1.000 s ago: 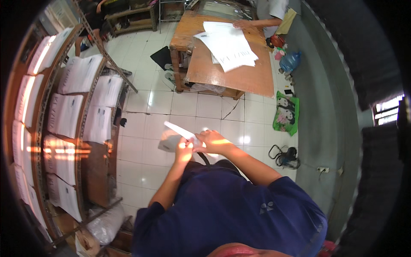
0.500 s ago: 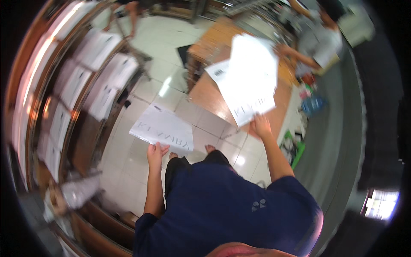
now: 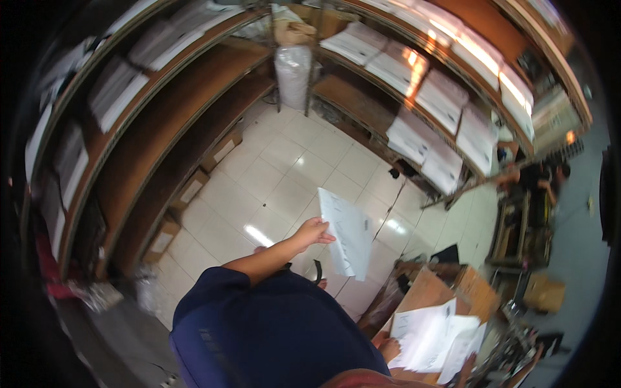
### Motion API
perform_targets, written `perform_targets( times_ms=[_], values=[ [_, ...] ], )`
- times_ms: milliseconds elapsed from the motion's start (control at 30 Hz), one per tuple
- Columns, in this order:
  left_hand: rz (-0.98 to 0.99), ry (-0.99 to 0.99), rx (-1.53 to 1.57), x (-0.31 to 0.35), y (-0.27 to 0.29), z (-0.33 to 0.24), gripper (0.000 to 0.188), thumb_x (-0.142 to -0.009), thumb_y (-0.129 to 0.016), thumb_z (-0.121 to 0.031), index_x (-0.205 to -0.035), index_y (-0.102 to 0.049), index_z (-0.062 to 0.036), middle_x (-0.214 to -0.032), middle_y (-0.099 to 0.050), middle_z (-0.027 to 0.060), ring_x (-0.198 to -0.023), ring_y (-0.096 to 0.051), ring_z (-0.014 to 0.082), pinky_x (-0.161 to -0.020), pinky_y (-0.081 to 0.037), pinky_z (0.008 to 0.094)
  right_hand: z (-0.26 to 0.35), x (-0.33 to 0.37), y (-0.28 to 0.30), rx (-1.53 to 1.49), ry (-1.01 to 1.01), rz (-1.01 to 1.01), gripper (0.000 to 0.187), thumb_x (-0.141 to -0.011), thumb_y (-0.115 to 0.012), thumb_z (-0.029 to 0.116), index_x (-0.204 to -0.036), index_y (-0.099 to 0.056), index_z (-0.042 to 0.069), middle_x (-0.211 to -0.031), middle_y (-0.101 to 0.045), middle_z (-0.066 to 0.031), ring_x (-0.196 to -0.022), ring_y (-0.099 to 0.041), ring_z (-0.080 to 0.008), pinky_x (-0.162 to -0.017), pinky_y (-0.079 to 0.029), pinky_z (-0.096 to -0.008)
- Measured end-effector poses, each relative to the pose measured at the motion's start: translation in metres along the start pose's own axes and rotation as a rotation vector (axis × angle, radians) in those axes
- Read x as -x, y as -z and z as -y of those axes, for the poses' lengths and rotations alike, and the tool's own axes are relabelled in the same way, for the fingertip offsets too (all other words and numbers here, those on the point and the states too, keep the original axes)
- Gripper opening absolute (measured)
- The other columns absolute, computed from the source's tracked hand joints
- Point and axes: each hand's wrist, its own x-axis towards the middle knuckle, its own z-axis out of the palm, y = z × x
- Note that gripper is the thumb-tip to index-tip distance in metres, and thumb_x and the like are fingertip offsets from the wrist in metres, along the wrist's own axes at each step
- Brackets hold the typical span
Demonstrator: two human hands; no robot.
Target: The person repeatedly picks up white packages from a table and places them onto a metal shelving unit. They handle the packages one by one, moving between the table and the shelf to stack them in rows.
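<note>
My left hand [image 3: 312,233] is closed on the edge of a flat white sheet [image 3: 346,236] with grey printed letters, held tilted above the floor. At the lower right, several similar white sheets [image 3: 424,339] lie fanned out on a wooden table [image 3: 420,291]. My right hand [image 3: 390,349] is at the near edge of these sheets, its fingers closed on that edge; the forearm is hidden behind my torso. Another person's hand [image 3: 467,368] touches the far side of the same sheets.
Wooden shelves [image 3: 194,84] with stacks of white sheets [image 3: 443,97] curve along the left and back. A plastic-wrapped roll [image 3: 292,74] stands in their corner. Cardboard boxes [image 3: 162,239] sit under the left shelves. Another person [image 3: 550,181] is at the far right.
My view has turned left, so the table now appears at the lower right and more shelves show. My left hand still holds its sheet, now tilted more upright.
</note>
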Motion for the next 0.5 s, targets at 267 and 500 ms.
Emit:
perform_targets(
  times_ms=[267, 500],
  values=[
    [-0.233, -0.174, 0.147, 0.106, 0.224, -0.070, 0.035, -0.100, -0.041, -0.025, -0.114, -0.046, 0.0062, -0.099, -0.060, 0.0159, -0.082, -0.069, 0.0289, -0.069, -0.058, 0.0341, 0.116, -0.052, 0.041, -0.119, -0.009, 0.010, 0.034, -0.083, -0.052, 0.026, -0.070, -0.068, -0.001, -0.072, -0.066, -0.0196, -0.070, -0.065, -0.0370, -0.066, -0.051, -0.0456],
    [-0.625, -0.341, -0.178, 0.211, 0.418, -0.142, 0.031, -0.099, -0.044, -0.027, -0.099, -0.055, 0.0027, -0.088, -0.063, 0.0162, -0.064, -0.069, 0.0232, -0.052, -0.055, 0.0309, 0.359, -0.108, 0.103, -0.696, 0.232, 0.151, 0.033, -0.082, -0.056, 0.023, -0.061, -0.061, -0.002, -0.048, -0.057, -0.0125, -0.051, -0.063, -0.0223, -0.046, -0.049, -0.0365]
  ],
)
